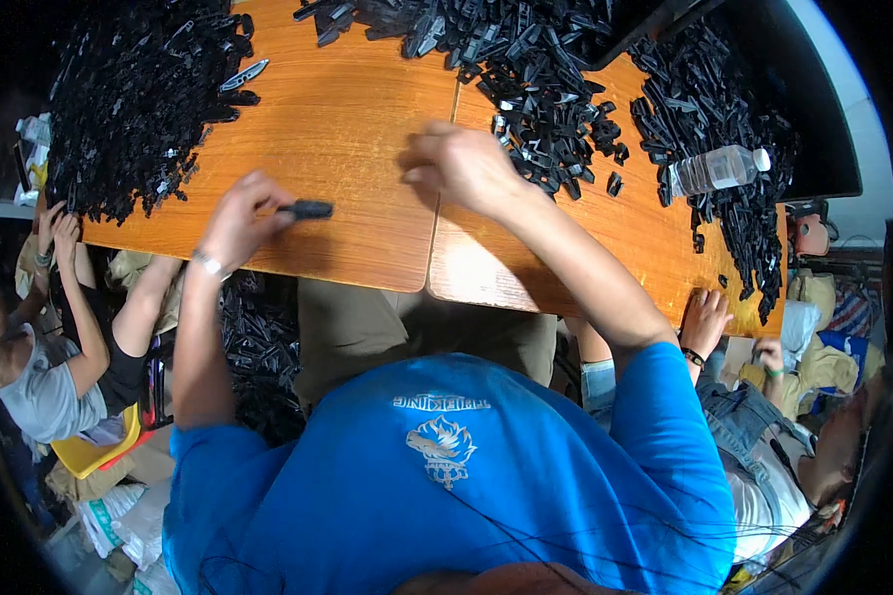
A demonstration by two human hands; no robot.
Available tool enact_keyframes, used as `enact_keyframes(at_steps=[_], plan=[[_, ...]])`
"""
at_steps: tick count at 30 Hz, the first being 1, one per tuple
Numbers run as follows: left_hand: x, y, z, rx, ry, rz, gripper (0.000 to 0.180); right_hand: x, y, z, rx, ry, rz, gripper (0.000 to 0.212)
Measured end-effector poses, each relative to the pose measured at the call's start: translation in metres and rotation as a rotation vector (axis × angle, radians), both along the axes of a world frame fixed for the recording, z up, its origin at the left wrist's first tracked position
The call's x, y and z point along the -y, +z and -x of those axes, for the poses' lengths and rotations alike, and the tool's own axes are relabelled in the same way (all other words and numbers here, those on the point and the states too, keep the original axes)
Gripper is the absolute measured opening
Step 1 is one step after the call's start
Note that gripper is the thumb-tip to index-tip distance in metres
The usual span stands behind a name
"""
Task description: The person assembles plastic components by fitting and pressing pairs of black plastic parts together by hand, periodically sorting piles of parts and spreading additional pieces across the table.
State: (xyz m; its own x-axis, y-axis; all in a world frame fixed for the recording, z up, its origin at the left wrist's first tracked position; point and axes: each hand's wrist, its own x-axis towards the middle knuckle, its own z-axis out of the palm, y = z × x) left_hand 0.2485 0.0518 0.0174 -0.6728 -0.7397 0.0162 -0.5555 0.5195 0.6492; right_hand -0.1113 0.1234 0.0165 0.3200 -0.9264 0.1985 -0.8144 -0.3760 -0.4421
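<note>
My left hand [240, 220] is closed in a pinch on a short, dark black plastic piece [310, 209], above the near part of the wooden table [367, 248]. The piece sticks out to the right, past the fingertips. To the right of it, my right hand [463, 167] hovers over the table near the seam between two boards. Motion smears its fingers, so I cannot tell whether they hold anything. Just beyond the right hand lies a loose heap of small black plastic parts [556, 124].
A large heap of black parts [134, 109] covers the table's left. Another pile [704, 99] lies at the right, with a clear plastic bottle [719, 171] on it. Co-workers' hands rest at the left edge and on the right corner [705, 319]. More black parts [258, 342] lie below the table.
</note>
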Motion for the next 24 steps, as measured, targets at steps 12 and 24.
enact_keyframes(at_steps=[12,24], plan=[[0.089,-0.010,0.135,-0.217,0.115,0.049,0.038,-0.036,0.009,0.055,-0.303,-0.499,0.043,0.034],[0.140,-0.029,0.249,-0.125,0.459,0.021,0.030,0.028,0.002,0.044,-0.284,-0.359,0.213,0.029]])
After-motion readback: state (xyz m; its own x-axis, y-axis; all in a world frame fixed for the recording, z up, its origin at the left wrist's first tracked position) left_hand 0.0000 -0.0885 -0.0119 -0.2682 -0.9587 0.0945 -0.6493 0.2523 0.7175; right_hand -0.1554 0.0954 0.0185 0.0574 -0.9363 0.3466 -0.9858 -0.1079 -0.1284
